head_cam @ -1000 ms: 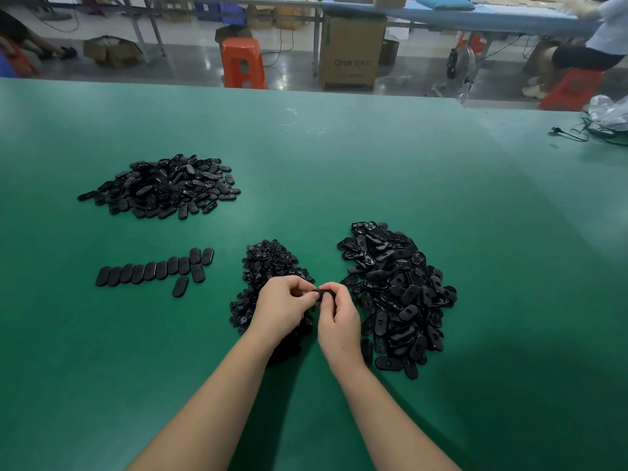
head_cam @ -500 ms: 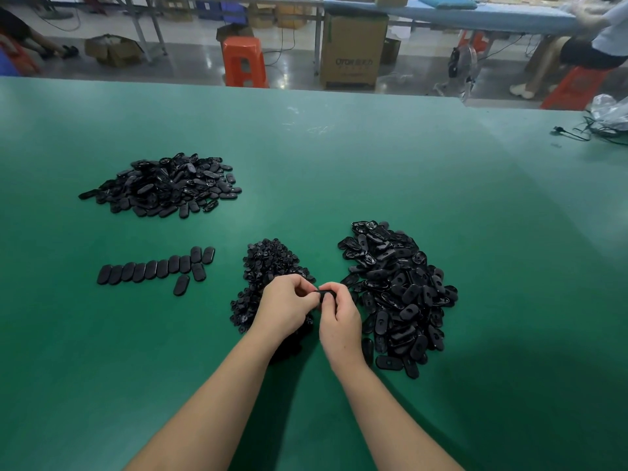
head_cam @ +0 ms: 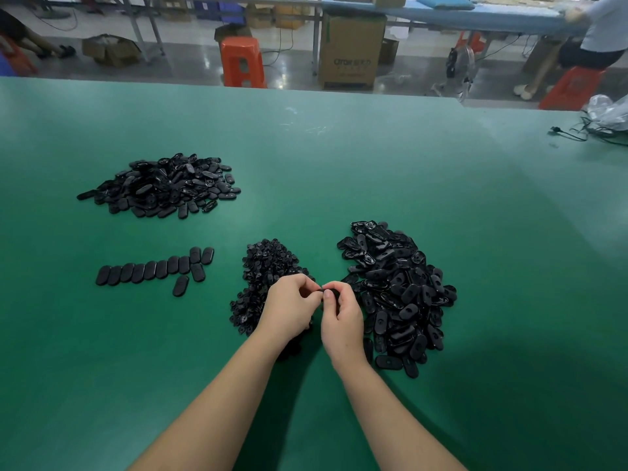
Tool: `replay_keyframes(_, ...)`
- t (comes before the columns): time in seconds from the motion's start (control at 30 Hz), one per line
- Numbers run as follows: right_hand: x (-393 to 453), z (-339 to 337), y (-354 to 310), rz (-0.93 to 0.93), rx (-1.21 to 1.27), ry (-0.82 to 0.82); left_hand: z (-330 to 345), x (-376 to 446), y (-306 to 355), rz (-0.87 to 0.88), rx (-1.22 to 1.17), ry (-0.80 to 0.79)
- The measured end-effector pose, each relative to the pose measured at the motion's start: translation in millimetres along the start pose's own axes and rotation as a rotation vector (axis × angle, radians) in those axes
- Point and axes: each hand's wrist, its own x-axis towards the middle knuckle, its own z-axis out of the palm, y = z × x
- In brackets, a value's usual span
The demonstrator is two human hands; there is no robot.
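My left hand [head_cam: 289,309] and my right hand [head_cam: 341,321] meet over the green table [head_cam: 339,164], both pinching one small black plastic piece [head_cam: 328,293] between fingertips; most of it is hidden by my fingers. Under my left hand lies a heap of small black parts [head_cam: 265,277]. A larger heap of black oval shells [head_cam: 397,294] lies right of my right hand. A row of finished black ovals [head_cam: 153,270] lies to the left. Another pile of black ovals [head_cam: 163,186] sits farther back left.
Beyond the table's far edge stand an orange stool [head_cam: 242,62], a cardboard box [head_cam: 351,51] and a blue workbench [head_cam: 441,13]. A person sits on a red stool [head_cam: 571,86] at the far right. Black cables and a plastic bag [head_cam: 608,113] lie at the right edge.
Both hands stay together on the small black piece, fingers shifting only slightly. The piles and row have not moved.
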Motion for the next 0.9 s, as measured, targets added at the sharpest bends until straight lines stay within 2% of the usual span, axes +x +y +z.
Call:
replay_keyframes(0.2, 1, 1, 3, -0.016, 0.006, 0.004, 1, 0, -5, 0.010, -0.058, -0.010)
replay_keyframes(0.5, -1, 3, 2, 0.007, 0.037, -0.032, -10, 1, -7, 0.165, 0.207, -0.018)
replay_keyframes(0.63, -2, 2, 2, -0.005, 0.056, -0.014, -35, 2, -21, 0.171, 0.268, 0.162)
replay_keyframes(0.9, -3, 3, 0, -0.010, 0.009, -0.040, -131, -3, -112, -0.220, 0.102, 0.618)
